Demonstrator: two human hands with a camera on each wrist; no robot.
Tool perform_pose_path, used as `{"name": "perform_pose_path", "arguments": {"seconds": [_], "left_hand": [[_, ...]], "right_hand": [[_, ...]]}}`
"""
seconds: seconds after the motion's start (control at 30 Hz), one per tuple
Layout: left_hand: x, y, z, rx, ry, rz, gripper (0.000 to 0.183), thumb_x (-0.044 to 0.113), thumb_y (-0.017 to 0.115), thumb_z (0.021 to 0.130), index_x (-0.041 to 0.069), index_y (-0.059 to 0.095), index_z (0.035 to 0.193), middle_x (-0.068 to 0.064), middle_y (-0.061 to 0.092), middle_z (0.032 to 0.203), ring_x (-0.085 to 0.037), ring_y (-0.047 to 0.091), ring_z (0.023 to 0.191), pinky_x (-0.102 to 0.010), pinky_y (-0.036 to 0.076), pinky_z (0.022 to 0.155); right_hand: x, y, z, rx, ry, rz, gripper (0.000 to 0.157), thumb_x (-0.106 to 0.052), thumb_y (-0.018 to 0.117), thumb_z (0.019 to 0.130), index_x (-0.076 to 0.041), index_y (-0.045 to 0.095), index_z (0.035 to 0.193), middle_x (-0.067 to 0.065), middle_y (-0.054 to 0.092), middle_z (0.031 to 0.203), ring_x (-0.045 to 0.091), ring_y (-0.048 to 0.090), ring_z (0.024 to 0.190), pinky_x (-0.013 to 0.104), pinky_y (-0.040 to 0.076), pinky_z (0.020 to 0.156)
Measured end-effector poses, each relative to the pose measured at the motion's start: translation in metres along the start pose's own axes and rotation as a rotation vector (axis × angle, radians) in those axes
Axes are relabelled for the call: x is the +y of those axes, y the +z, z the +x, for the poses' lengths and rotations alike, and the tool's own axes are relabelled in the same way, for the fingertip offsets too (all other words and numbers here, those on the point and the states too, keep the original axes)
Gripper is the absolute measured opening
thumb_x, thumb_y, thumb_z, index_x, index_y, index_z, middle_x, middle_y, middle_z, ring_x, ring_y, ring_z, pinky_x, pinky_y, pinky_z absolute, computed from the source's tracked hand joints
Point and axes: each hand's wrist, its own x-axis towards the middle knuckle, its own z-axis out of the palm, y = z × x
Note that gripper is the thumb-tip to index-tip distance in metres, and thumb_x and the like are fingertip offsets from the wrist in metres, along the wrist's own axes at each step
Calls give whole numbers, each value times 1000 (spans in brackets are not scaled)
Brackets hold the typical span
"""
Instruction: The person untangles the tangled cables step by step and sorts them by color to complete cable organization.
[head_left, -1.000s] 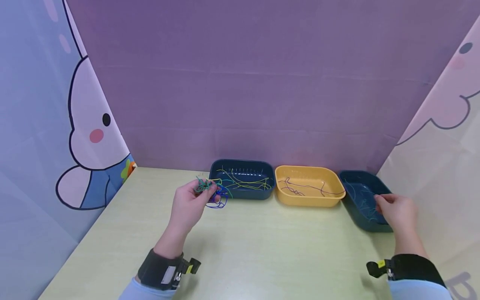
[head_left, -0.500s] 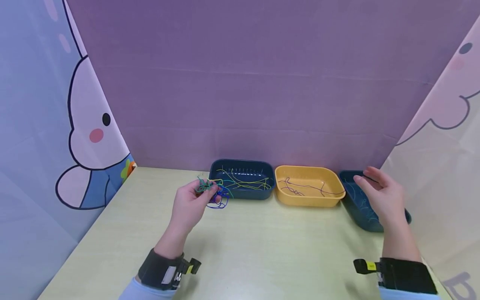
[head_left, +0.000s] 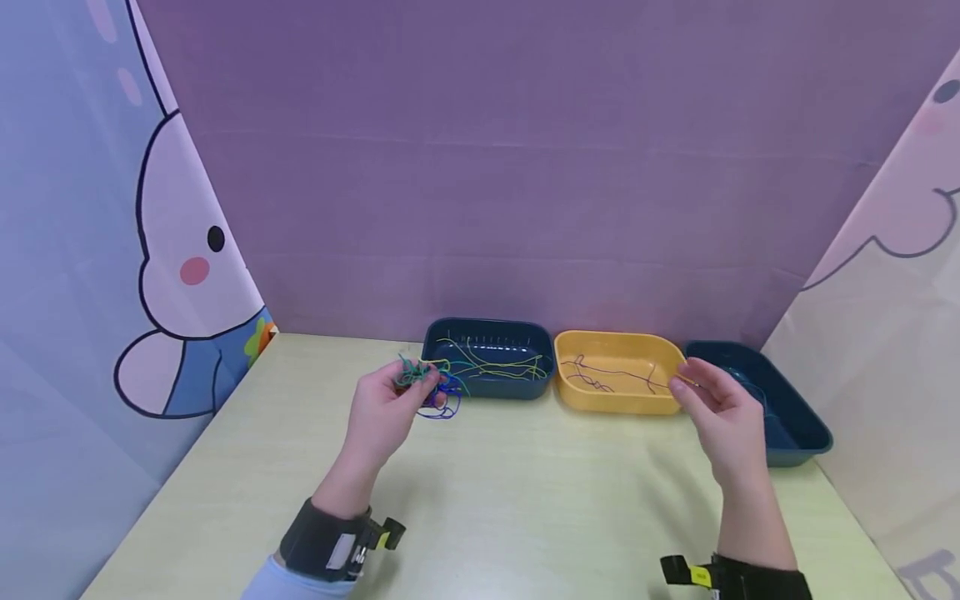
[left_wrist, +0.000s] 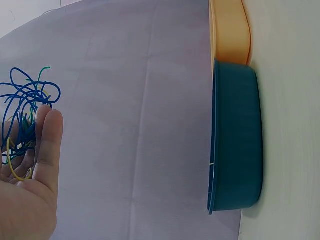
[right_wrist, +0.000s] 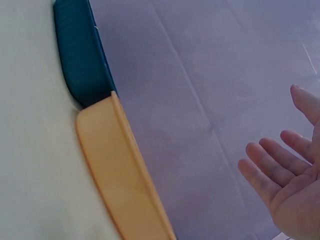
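Note:
My left hand (head_left: 386, 408) holds a tangled bundle of thin strings (left_wrist: 25, 100), mostly blue and green with a bit of yellow, pinched between thumb and fingers. It is raised at the front left corner of a dark blue basket (head_left: 487, 388) in which yellow and green strings (head_left: 498, 367) lie. Near the right end of a yellow basket (head_left: 615, 403), my right hand (head_left: 723, 417) hangs in the air with its fingers apart and nothing between them, as the right wrist view (right_wrist: 295, 170) shows. Dark purple-blue strings (head_left: 600, 370) lie in the yellow basket.
A second dark blue basket (head_left: 798, 454) stands angled at the right, partly behind my right hand, with green string (head_left: 753, 387) in it. All three baskets line the back of the pale table (head_left: 525, 500). A purple cloth wall (head_left: 487, 167) rises behind, with printed cloths at both sides.
My right hand has left the right-hand blue basket, its fingers have spread, and it has moved left toward the yellow basket. My left hand stays in place with the strings.

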Motion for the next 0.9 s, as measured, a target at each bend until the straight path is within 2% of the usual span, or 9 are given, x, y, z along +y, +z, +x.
{"name": "perform_pose_path", "arguments": {"seconds": [0.23, 0.53, 0.67, 0.73, 0.9], "left_hand": [[-3, 4, 1, -6, -8, 23, 25, 37, 63, 85, 12, 63, 85, -8, 69, 86, -18, 65, 76, -30, 55, 73], [1, 7, 0, -21, -48, -36, 16, 22, 64, 86, 7, 64, 90, -12, 68, 90, -22, 65, 75, -30, 54, 77], [16, 9, -5, -30, -46, -31, 12, 15, 62, 87, 4, 64, 92, -14, 68, 89, -24, 65, 75, -30, 54, 77], [23, 11, -8, -37, -45, -31, 12, 13, 61, 87, 2, 63, 93, -15, 68, 89, -24, 65, 75, -30, 54, 76], [28, 16, -12, -55, -52, -42, 13, 12, 61, 87, 2, 63, 94, -16, 68, 90, -24, 65, 74, -30, 54, 76]], "right_hand": [[5, 9, -4, -32, 14, -82, 53, -49, 62, 81, -26, 50, 128, 3, 56, 125, 10, 55, 108, 15, 46, 84], [-4, 32, -11, -110, -45, -38, 51, -47, 63, 80, -26, 51, 125, 0, 59, 119, 10, 55, 107, 17, 47, 84], [-12, 48, -17, -169, -117, 30, 45, -41, 66, 80, -22, 55, 120, 1, 61, 114, 13, 57, 103, 19, 49, 82], [-23, 57, -24, -217, -140, 59, 42, -35, 68, 81, -18, 56, 118, 3, 62, 113, 16, 58, 102, 21, 50, 82], [-54, 81, -45, -361, -138, 140, 40, -25, 70, 81, -11, 57, 116, 10, 62, 113, 26, 58, 104, 25, 51, 83]]}}
